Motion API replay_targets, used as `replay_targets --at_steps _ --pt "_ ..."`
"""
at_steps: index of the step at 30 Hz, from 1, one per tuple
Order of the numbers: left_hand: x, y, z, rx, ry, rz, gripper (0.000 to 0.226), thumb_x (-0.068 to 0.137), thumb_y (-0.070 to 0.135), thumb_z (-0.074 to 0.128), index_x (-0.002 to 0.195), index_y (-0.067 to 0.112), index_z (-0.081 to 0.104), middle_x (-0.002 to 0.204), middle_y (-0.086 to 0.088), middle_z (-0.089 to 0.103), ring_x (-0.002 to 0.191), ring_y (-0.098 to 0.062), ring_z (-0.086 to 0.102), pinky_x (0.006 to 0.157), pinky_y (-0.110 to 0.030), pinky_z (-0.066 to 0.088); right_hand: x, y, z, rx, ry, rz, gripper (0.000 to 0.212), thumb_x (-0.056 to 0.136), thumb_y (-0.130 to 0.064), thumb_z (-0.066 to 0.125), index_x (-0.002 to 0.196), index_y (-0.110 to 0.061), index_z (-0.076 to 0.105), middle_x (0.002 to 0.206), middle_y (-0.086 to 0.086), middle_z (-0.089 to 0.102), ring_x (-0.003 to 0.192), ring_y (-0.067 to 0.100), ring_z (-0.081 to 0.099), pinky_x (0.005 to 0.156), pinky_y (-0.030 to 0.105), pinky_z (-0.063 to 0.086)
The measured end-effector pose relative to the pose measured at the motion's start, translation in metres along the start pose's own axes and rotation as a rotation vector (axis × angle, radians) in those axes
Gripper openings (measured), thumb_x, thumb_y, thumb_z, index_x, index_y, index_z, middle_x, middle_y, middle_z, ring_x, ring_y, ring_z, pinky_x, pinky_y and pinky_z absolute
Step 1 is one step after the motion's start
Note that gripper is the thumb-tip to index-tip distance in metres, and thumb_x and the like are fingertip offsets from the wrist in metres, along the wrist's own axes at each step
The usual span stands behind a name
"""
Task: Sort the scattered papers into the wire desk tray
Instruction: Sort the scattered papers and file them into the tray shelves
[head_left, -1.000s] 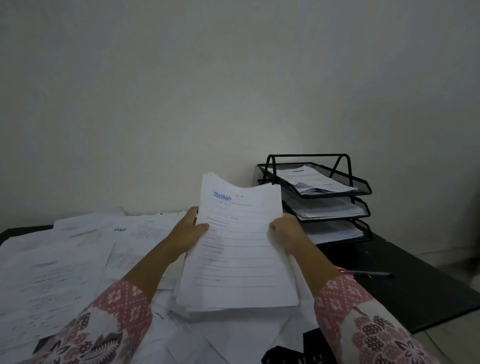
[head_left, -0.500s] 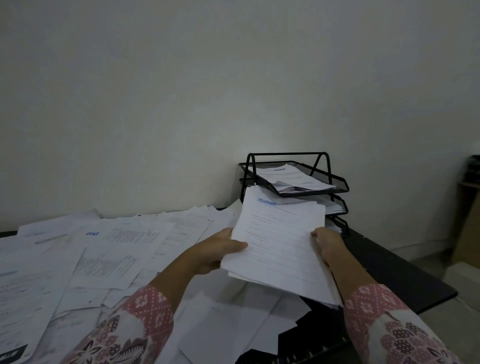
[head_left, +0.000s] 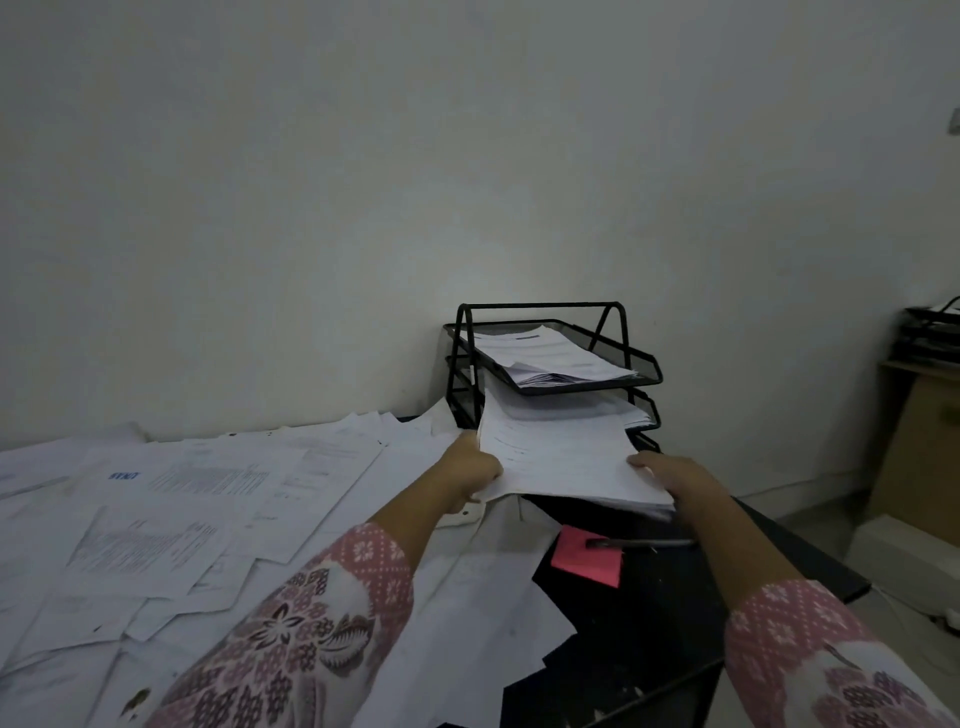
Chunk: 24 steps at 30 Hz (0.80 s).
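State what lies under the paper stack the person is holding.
Under the held stack, bare black desk shows, with a pink sticky pad and a pen nearer the person. The stack's far edge hides the wire tray's lower tiers.

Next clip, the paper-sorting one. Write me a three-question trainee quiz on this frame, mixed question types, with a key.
1. True or false: the left hand and the right hand each grip one side of the paper stack.
2. Multiple choice: the far edge of the stack points into which level of the wire desk tray? A) above the top level B) the middle level, under the top one C) none, it lies flat on the desk
3. Fill in: the black pen lies partly on a ____ sticky-note pad.

Key: 1 true; 2 B; 3 pink.
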<state>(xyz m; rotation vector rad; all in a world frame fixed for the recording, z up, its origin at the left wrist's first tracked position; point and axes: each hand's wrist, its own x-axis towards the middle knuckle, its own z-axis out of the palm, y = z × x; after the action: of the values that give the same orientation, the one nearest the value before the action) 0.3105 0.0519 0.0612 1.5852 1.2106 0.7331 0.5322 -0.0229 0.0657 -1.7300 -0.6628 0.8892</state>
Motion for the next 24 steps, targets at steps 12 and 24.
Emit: replay_targets --at_steps 12,24 --pt "0.019 0.023 0.027 -0.304 -0.119 -0.143 0.049 0.091 -0.003 0.047 0.134 0.001 0.024 0.114 -0.018 0.048 0.070 -0.024 0.064 0.042 -0.026 0.053 0.028 0.008 -0.002 0.575 0.080 -0.080 0.013 0.089 0.004 0.056 0.095 -0.003 0.047 0.072 0.012 0.050 0.041 0.009 0.049 0.032 0.011 0.036" --pt "0.039 0.008 0.037 -0.026 0.259 0.213 0.024 0.091 0.031 0.056 0.090 0.007 0.054 0.108 -0.017 0.053 0.098 -0.028 0.054 0.095 -0.042 0.047 0.043 -0.013 0.034 0.631 0.051 -0.106 0.016 0.091 0.012 0.041 0.081 0.001 0.047 0.079 0.020 0.053 0.049 0.019 0.062 0.038 0.016 0.048"
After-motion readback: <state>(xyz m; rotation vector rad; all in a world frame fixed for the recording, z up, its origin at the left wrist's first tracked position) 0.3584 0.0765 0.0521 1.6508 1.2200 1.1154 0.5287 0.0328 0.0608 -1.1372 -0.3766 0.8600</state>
